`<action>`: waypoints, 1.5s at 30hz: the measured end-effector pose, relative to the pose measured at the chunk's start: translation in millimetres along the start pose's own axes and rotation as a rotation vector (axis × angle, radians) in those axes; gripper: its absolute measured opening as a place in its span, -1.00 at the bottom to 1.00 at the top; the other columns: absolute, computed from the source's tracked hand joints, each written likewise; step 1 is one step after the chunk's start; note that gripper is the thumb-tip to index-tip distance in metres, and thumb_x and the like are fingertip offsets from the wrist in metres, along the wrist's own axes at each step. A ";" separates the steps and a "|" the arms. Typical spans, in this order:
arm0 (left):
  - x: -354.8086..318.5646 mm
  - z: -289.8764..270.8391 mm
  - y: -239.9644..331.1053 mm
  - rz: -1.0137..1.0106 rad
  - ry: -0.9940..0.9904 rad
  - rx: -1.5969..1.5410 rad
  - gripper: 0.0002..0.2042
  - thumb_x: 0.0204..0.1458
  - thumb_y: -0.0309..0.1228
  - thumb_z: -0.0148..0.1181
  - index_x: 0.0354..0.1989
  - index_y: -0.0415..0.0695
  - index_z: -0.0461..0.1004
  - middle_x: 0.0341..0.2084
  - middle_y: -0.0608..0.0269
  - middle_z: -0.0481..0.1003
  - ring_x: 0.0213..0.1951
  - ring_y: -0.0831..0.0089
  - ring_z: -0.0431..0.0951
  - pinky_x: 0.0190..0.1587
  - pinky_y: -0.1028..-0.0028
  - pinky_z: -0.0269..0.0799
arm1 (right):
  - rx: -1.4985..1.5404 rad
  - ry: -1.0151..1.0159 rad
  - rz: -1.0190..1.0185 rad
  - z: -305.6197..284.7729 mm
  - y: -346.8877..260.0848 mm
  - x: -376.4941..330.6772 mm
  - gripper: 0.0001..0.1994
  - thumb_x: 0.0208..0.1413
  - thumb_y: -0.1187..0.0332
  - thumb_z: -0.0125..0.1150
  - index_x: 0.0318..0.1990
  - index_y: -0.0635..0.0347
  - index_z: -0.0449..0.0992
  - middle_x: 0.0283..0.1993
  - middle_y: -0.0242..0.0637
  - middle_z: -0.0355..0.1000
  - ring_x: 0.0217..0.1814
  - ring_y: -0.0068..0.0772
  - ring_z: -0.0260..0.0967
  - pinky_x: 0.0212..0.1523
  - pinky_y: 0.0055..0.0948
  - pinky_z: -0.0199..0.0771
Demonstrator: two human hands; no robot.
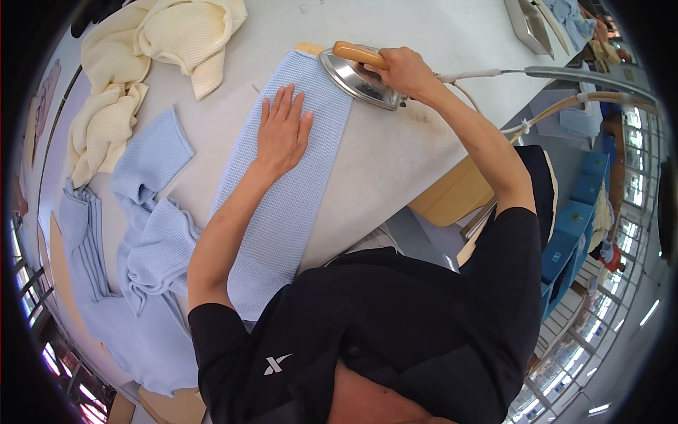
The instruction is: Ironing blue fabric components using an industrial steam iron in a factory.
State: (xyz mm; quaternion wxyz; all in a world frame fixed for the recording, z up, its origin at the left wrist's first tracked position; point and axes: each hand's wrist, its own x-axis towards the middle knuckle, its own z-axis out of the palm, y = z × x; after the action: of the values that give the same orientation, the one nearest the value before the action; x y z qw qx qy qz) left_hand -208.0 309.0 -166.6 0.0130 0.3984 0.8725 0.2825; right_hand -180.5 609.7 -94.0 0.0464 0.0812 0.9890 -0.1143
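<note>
A long light-blue knitted piece [282, 205] lies flat on the white-covered table, running from near my body toward the far side. My left hand [284, 134] rests on its upper part, palm down with the fingers stretched out. In my right hand [406, 73] is the wooden handle of a clothes iron [364, 83]. The iron's metal body sits at the right edge of the knit, near its far end. A bit of a tan board [309, 48] shows at that far end. What lies under the iron is hidden.
More light-blue knitwear [134, 321] lies crumpled at the left, with cream knitwear [183, 39] beyond it. A hose and cord [487, 73] run right from the iron. A metal tray [528, 27] stands at the far right; blue bins [568, 226] stand off the table's right side.
</note>
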 end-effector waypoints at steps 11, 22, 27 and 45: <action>-148.3 -49.2 6.4 -0.223 0.069 0.045 -0.50 0.39 -0.29 -0.08 0.39 -0.36 0.22 0.46 -0.14 0.12 0.51 -0.02 0.04 0.52 -0.01 -0.17 | 0.095 0.047 0.076 22.8 -41.2 42.3 -0.56 0.25 0.03 0.24 -0.35 0.34 0.61 -0.49 -0.14 0.54 -0.53 -0.14 0.44 -0.37 -0.24 0.50; -361.6 -79.7 12.8 -0.726 0.149 0.236 -0.42 0.42 -0.20 -0.20 0.49 -0.32 0.05 0.49 -0.11 0.07 0.53 -0.01 -0.04 0.52 -0.03 -0.28 | 0.005 -0.042 -0.148 28.0 -154.9 66.0 -0.64 0.24 0.12 0.23 -0.28 0.33 0.64 -0.39 -0.07 0.59 -0.45 -0.07 0.55 -0.33 -0.16 0.57; -360.0 -99.9 8.9 -0.777 0.302 -0.198 -0.42 0.44 -0.13 -0.28 0.46 -0.32 0.11 0.46 -0.10 0.14 0.51 0.01 0.04 0.52 0.08 -0.20 | 0.085 -0.230 -0.387 40.6 -256.1 -29.7 -0.63 0.21 0.14 0.26 -0.34 0.38 0.64 -0.51 -0.17 0.53 -0.56 -0.20 0.42 -0.40 -0.26 0.49; -365.4 -112.9 5.1 -0.864 0.372 -0.459 -0.36 0.42 -0.03 -0.20 0.42 -0.36 0.18 0.44 -0.15 0.17 0.49 0.04 0.08 0.51 0.20 -0.08 | -0.068 -0.241 -0.281 16.9 -169.1 -99.3 -0.70 0.21 0.13 0.21 -0.35 0.20 0.63 -0.36 -0.16 0.58 -0.38 -0.05 0.52 -0.28 -0.13 0.53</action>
State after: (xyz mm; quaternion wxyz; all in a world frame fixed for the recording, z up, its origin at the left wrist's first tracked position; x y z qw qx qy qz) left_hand 16.7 0.5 -143.1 0.0600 -0.0679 0.8605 0.5014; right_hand -110.6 428.3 -62.5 0.1506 -0.0737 0.9813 -0.0950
